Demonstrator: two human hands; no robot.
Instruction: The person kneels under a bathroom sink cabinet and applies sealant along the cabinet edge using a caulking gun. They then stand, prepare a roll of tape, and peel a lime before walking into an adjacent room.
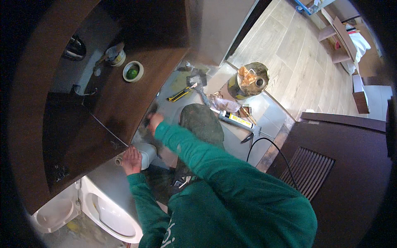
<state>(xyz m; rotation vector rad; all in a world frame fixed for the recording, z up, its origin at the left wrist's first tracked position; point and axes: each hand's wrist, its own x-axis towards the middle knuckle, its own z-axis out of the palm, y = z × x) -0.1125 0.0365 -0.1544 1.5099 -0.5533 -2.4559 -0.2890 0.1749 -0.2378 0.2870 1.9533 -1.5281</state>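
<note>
a: where are the hands?

b: left hand (131, 160) at the lower edge of the dark brown wood-grain cabinet panel (118, 95), fingers extended, overlapping a pale grey plastic bottle (149, 156). whether it grips either, cannot tell.

a: right hand?

b: right hand (154, 122) farther up, beside the same edge. blurred, fingers seem partly curled; cannot tell if it grasps anything.

a: the bottle?

b: just beside the panel edge, neck poking out left of the left hand.

a: elbow room?

b: tight. panel on one side, a bent knee in dark trousers (201, 124) on the other, right forearm crossing it.

a: past the knee?

b: black-and-yellow utility knife (182, 93) near the panel edge, long grey sealant tube with a yellow-marked label (236, 120), dark round bucket (236, 89) by the tile border.

a: widest stretch?

b: pale wood-look plank floor (289, 58), running off beyond the bucket. dark brown door with a slatted vent (343, 157) bounds the right side; a thin black cable (273, 140) curves there.
</note>
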